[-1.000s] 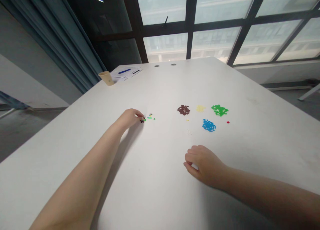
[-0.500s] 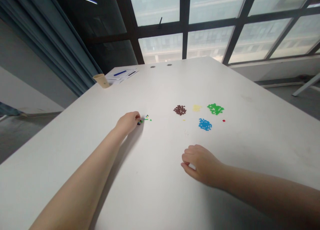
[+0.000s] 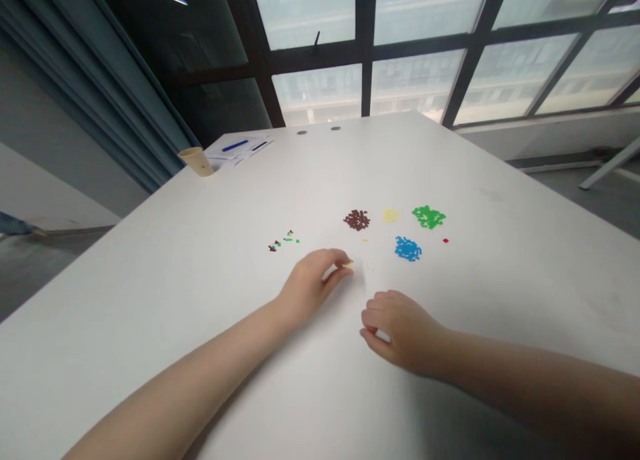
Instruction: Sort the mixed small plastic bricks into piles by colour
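My left hand (image 3: 314,281) lies on the white table (image 3: 200,260), fingers pinched on a tiny pale yellow piece (image 3: 349,265) beside a few white pieces (image 3: 369,265). My right hand (image 3: 400,327) rests curled in a loose fist close to the left; what it holds, if anything, is hidden. Sorted small pieces lie beyond: a brown pile (image 3: 357,219), a pale yellow pile (image 3: 390,215), a green pile (image 3: 429,217), a blue pile (image 3: 408,249) and one red piece (image 3: 445,241). A small mixed cluster (image 3: 281,241) lies to the left.
A paper cup (image 3: 197,161) and papers with pens (image 3: 240,147) sit at the table's far left corner. Large windows and a blue curtain stand behind the table. A table leg shows at the far right.
My left hand left the mixed cluster and moved right and nearer, carrying a pale piece to the spot by the white pieces. My right hand stayed put.
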Available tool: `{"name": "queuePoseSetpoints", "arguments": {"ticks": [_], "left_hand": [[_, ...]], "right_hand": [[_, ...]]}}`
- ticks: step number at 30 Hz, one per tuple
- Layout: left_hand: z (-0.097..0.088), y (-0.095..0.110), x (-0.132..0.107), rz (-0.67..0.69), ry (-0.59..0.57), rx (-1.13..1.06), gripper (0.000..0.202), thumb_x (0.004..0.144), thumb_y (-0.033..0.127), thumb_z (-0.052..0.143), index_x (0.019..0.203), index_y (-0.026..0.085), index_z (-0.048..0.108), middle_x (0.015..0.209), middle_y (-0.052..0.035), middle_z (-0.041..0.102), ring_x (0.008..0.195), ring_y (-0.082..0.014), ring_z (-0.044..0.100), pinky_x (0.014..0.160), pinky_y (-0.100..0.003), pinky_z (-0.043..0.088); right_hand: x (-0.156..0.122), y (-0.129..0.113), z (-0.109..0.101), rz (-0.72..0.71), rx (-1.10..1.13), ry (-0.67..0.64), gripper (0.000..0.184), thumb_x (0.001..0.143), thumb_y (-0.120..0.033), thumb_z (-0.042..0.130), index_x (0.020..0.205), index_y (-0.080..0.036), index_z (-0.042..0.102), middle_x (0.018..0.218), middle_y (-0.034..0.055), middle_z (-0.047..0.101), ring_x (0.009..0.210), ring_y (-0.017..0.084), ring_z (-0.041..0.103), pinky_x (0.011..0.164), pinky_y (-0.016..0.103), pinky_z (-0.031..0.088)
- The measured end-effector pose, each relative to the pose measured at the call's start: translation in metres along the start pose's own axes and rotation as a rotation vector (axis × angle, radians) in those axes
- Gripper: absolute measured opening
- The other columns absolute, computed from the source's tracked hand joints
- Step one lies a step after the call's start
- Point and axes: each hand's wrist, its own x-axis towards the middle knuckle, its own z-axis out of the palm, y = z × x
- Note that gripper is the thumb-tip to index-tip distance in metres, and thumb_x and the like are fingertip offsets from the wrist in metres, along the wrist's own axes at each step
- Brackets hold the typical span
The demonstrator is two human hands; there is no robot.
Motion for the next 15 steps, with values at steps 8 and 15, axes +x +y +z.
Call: {"name": "queuePoseSetpoints", "arguments": {"ticks": [8,15], "left_hand": [[0.017,0.006,-0.012,0.073,-0.060,-0.121,0.015,0.083,0.030,0.050,0.095,0.022,0.050,0.089,-0.0012,0.066,0.082,-0.0120,0.060,0.075,-0.025,0.045],[0.021,0.001,-0.013,0.167,-0.047,-0.057,0.012,0.084,0.025,0.047,0.096,0.021,0.049,0.089,-0.0016,0.066,0.081,-0.0122,0.060,0.075,-0.025,0.044]], "right_hand": [[0.000,0.002,0.004,-0.018,0.004,0.004,0.015,0.080,-0.022,0.045,0.067,-0.018,0.052,0.069,0.0018,0.056,0.069,0.015,0.047,0.065,0.029,0.030],[0.000,0.002,0.003,0.009,0.035,0.027,0.016,0.080,-0.022,0.045,0.065,-0.018,0.050,0.067,0.0014,0.055,0.068,0.015,0.046,0.065,0.029,0.032]]}}
